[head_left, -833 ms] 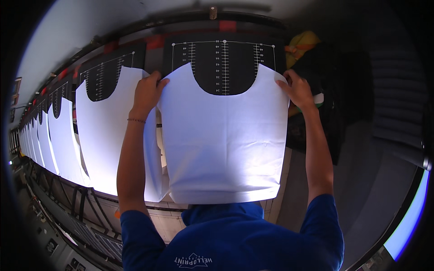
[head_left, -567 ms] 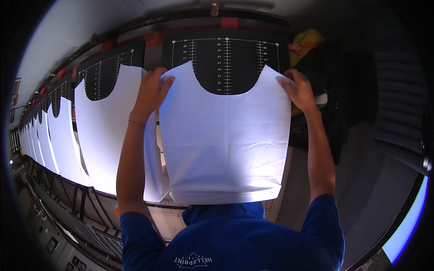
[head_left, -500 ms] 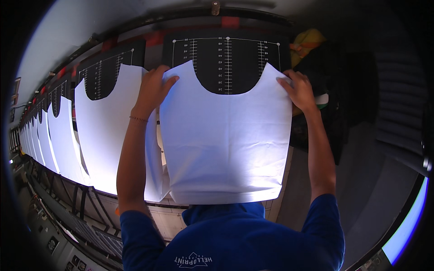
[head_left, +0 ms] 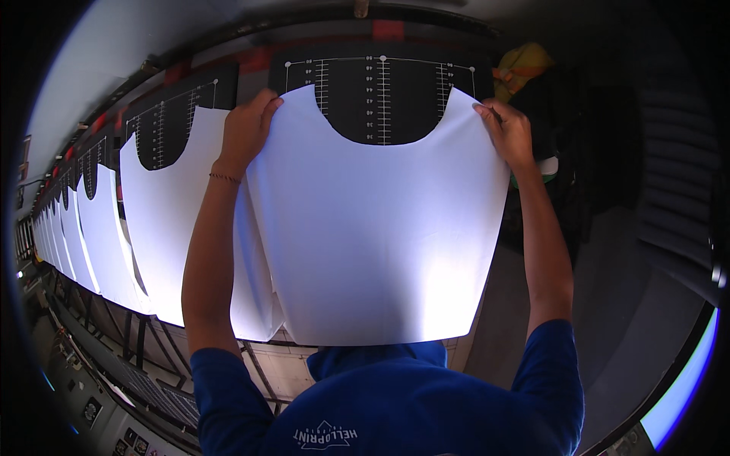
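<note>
A white fabric piece (head_left: 380, 228) with a scooped neckline lies spread over a black pallet board (head_left: 380, 99) marked with white ruler lines. My left hand (head_left: 247, 129) grips its upper left shoulder corner, fingers on the cloth. My right hand (head_left: 508, 133) grips the upper right shoulder corner. Both arms reach up from the lower edge of the head view, in blue sleeves. The lower hem hangs over the near end of the board.
To the left runs a row of several more boards, each covered with a white fabric piece (head_left: 163, 220). A yellow cloth (head_left: 525, 64) lies at the upper right beside dark machine parts. Metal framing and a control panel (head_left: 91, 410) sit at lower left.
Both hands have slid the fabric slightly up and squared it on the board; the neckline sits a bit higher against the ruler marks.
</note>
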Available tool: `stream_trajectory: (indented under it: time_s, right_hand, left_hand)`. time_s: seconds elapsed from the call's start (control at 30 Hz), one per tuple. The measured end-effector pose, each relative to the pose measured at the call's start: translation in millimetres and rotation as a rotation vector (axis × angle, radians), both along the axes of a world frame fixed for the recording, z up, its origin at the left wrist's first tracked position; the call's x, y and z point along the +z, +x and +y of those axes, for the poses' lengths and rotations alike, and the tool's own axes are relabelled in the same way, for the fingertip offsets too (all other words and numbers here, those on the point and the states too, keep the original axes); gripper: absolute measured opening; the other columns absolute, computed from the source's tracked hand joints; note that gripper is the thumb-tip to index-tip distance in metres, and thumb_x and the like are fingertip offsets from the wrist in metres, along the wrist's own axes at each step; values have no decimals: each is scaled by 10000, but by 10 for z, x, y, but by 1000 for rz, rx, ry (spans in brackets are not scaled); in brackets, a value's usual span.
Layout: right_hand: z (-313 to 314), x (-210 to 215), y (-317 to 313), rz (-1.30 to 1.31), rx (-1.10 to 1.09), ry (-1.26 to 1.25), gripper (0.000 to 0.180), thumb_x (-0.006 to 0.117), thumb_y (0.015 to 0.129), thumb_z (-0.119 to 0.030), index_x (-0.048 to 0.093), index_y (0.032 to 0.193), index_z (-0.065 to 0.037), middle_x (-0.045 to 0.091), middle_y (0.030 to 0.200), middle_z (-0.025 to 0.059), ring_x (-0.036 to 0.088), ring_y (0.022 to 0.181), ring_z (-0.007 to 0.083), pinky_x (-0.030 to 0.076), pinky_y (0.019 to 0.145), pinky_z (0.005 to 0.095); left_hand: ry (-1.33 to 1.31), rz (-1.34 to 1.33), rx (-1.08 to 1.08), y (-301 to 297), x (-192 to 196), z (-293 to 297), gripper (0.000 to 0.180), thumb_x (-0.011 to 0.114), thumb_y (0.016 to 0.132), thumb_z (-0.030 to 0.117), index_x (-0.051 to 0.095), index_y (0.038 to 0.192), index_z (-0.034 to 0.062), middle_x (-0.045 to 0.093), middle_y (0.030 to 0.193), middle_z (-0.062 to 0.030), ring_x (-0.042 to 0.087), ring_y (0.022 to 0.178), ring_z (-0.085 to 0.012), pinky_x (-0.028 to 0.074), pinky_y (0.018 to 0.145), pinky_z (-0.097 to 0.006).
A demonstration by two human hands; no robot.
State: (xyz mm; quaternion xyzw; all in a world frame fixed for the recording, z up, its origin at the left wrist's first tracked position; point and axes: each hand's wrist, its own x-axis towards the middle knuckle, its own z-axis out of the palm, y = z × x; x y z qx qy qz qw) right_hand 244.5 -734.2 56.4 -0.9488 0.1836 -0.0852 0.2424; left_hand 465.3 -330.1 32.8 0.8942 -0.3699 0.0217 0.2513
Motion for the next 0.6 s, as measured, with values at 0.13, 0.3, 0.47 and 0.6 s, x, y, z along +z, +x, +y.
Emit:
stream_trajectory:
  time_s: [0.13,0.3,0.47,0.6]
  right_hand:
    - [-13,-38,38,16,7,-27,259,684,943,-333,735,1027,-94,749,910,118,731,776,246,570,692,362]
    - [-11,-116,44,-51,37,-47,273,678,950,-352,717,1030,-94,738,932,119,726,814,240,563,712,358]
    - [8,-73,55,39,-56,25,329,672,951,-400,694,1053,-88,713,917,114,701,839,213,552,754,355]
    - [93,77,95,89,-23,-161,340,683,929,-413,689,1040,-92,735,931,147,728,858,309,560,760,417]
  left_hand:
    - [-5,19,-8,39,-60,-20,171,601,988,258,596,976,87,686,799,-158,675,725,-355,522,631,-416]
    - [36,-52,-14,50,-124,6,169,606,978,270,584,972,102,675,779,-154,674,723,-359,521,635,-446]
    - [127,-143,-15,-2,2,-92,162,627,960,269,573,926,120,663,708,-119,667,669,-337,509,715,-455]
    - [173,-103,30,-126,129,-170,160,641,947,236,602,916,84,671,758,-131,671,745,-324,492,762,-440]
